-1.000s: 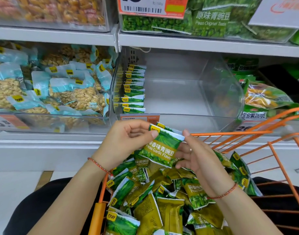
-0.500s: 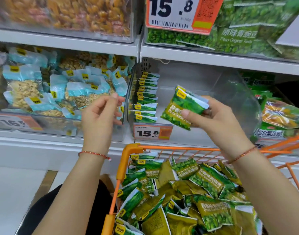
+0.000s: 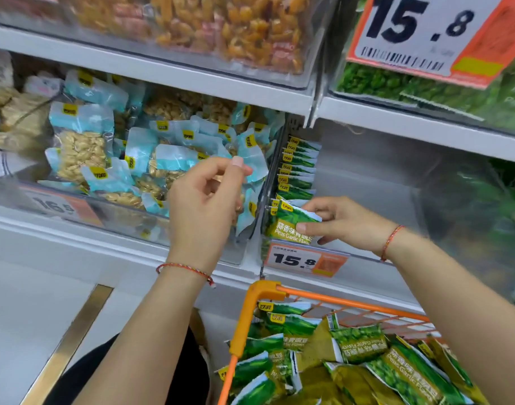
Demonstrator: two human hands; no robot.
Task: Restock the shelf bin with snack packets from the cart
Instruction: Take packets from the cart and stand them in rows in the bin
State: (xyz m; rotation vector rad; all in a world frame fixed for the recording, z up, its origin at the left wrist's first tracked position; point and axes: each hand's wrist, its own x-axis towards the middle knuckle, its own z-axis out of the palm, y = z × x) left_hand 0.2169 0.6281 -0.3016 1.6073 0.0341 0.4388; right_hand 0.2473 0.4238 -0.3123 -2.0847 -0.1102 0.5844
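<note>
My right hand grips a green garlic-pea packet and holds it upright at the front of a row of like packets lined along the left wall of the clear shelf bin. My left hand hovers in front of the neighbouring bin with loosely curled fingers and holds nothing. Below, the orange cart is heaped with several green pea packets.
The bin to the left holds several blue-topped peanut packets. A 15.8 price tag is clipped to the bin's front lip. Above is a shelf with orange snacks and green pea bags. More green bags sit to the right.
My right hand has carried the packet from mid-air down and left to the front of the packet row in the bin. The left hand rose slightly and stayed empty; the camera moved closer.
</note>
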